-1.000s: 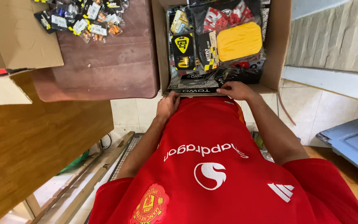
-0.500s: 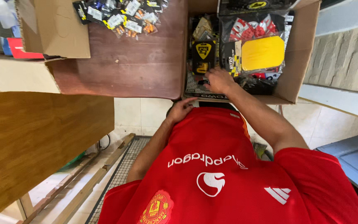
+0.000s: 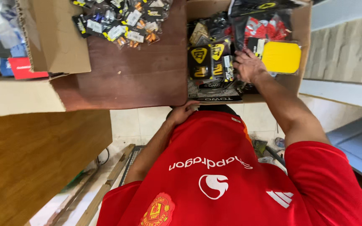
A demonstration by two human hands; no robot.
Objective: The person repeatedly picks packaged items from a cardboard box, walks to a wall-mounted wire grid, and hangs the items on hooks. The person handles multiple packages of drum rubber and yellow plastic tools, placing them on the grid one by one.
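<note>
Right hand point(image 3: 248, 65) is inside the open cardboard box point(image 3: 302, 46), fingers spread and pressed flat on the packets there, not clenched; cannot tell if it actually grips one. It touches the black-and-yellow blister packs point(image 3: 208, 62) on its left edge and sits just beside the yellow flat packet point(image 3: 282, 57). The yellow packet lies flat in the box's right part, long axis running left-right in view, one short end toward the hand, the other toward the box wall. The black-and-yellow packs stand as a row, their long axes running up-down in view. Above the hand, red-and-clear packets point(image 3: 265, 27) lie in the same box.

Left hand point(image 3: 183, 112) rests at the box's near bottom edge, fingers curled on the rim by a flat black carton point(image 3: 214, 97); grip looks loose, holding the edge only.

Left of the box, on the dark wooden table point(image 3: 139, 79), is a pile of small bagged items point(image 3: 120, 21). A second open cardboard box point(image 3: 51, 37) stands further left. The person wears a red jersey point(image 3: 214, 175).
</note>
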